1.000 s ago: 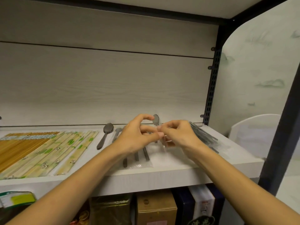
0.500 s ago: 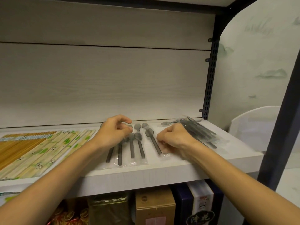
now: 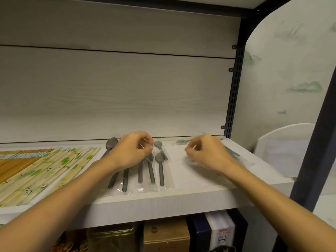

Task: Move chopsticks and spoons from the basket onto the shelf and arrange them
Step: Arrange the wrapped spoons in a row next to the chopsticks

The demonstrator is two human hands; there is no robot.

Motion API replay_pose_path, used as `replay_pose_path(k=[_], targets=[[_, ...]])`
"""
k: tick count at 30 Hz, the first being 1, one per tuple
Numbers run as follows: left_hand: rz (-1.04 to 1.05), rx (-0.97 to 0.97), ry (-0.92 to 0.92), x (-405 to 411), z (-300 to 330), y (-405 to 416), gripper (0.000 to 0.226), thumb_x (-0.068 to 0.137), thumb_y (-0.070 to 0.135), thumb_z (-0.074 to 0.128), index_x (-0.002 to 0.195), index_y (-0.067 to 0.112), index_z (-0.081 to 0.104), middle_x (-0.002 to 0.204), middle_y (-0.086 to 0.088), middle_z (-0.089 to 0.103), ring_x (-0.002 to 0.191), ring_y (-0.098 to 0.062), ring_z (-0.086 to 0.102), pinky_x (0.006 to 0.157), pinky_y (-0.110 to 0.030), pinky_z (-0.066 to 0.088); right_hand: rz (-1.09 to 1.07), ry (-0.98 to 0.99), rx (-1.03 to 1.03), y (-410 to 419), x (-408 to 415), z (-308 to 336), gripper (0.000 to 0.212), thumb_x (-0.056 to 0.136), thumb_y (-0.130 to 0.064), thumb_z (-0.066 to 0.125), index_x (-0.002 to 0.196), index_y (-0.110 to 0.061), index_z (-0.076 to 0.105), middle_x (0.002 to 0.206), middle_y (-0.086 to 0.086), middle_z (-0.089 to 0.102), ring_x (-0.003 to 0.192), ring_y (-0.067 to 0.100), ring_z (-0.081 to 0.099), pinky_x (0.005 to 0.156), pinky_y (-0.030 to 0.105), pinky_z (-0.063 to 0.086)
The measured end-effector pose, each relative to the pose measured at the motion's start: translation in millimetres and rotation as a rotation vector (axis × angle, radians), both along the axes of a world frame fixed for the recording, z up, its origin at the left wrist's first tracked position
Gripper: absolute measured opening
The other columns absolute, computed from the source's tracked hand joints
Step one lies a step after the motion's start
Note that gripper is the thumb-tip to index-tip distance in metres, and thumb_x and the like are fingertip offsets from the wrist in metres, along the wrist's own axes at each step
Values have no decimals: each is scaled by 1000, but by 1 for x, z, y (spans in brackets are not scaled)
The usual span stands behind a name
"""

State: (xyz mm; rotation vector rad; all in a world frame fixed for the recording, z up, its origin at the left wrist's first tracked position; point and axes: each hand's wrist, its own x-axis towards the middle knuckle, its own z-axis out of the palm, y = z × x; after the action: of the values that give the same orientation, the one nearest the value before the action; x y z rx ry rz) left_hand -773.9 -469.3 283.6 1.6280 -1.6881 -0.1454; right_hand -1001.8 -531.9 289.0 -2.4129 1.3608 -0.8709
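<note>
Spoons (image 3: 160, 170), matte grey in clear sleeves, lie under left hand (image 3: 131, 153) with curled fingers (image 3: 148, 142); right hand (image 3: 207, 153) blurred, unclear.

Only one view, my head camera: close in, facing forward and slightly down onto the white wood-grain shelf (image 3: 190, 190). Both forearms enter from the bottom edge. Right edge catches the dark perforated metal upright (image 3: 234, 91); bottom shows boxes beneath.
</note>
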Motion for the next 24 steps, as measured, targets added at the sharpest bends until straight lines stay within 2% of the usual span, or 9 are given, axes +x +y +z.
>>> replay_pose_path(k=[3,5,8,11,14,16,21,24], targets=[[-33,46,-91,-8,3,-15,8,88,20,64,88,28,65,85,14,66,78,-6,62,67,-17,45,-133,37,-111,-10,-38,-1,14,83,-24,60,79,-21,73,77,-4,70,82,21,63,72,34,52],[-52,79,-168,-15,4,-31,6,88,22,63,91,27,64,86,13,64,77,-7,60,67,-19,45,-131,104,-47,-14,-55,-8,12,82,-29,65,80,-22,74,78,-4,70,82,20,62,73,33,52],[-50,121,-283,-28,6,-58,10,88,25,61,98,25,64,90,10,62,83,-13,59,78,-29,50,-103,173,22,-16,-61,-18,20,79,-42,69,72,-24,72,71,-5,67,71,18,62,71,39,55],[-26,141,-348,-38,8,-81,12,87,26,59,99,25,64,94,7,62,86,-18,57,84,-35,50,-102,180,-24,-17,-59,-18,31,80,-48,66,65,-21,70,67,-3,65,69,19,61,67,35,53],[11,170,-391,-42,7,-100,15,87,24,58,101,26,63,103,5,64,88,-18,56,84,-36,50,-75,190,-41,-15,-55,-19,36,77,-55,66,68,-21,69,70,-4,65,73,17,59,69,34,51],[16,205,-419,-44,5,-111,20,87,25,60,106,26,62,109,4,63,90,-18,54,86,-37,49,-67,224,-53,-17,-54,-20,33,78,-51,67,71,-19,71,73,-3,67,76,19,59,70,34,51],[28,256,-503,-52,5,-134,38,88,38,62,124,29,56,128,3,58,115,-22,54,89,-34,44,-96,245,-67,-30,-58,-21,27,82,-47,65,72,-23,71,78,-1,68,81,23,60,68,31,48],[9,293,-554,-57,5,-143,43,89,43,61,129,30,53,130,4,57,120,-22,51,92,-34,43,-123,216,-62,-37,-62,-23,28,83,-48,65,73,-22,72,75,-2,68,80,22,61,68,32,50]])
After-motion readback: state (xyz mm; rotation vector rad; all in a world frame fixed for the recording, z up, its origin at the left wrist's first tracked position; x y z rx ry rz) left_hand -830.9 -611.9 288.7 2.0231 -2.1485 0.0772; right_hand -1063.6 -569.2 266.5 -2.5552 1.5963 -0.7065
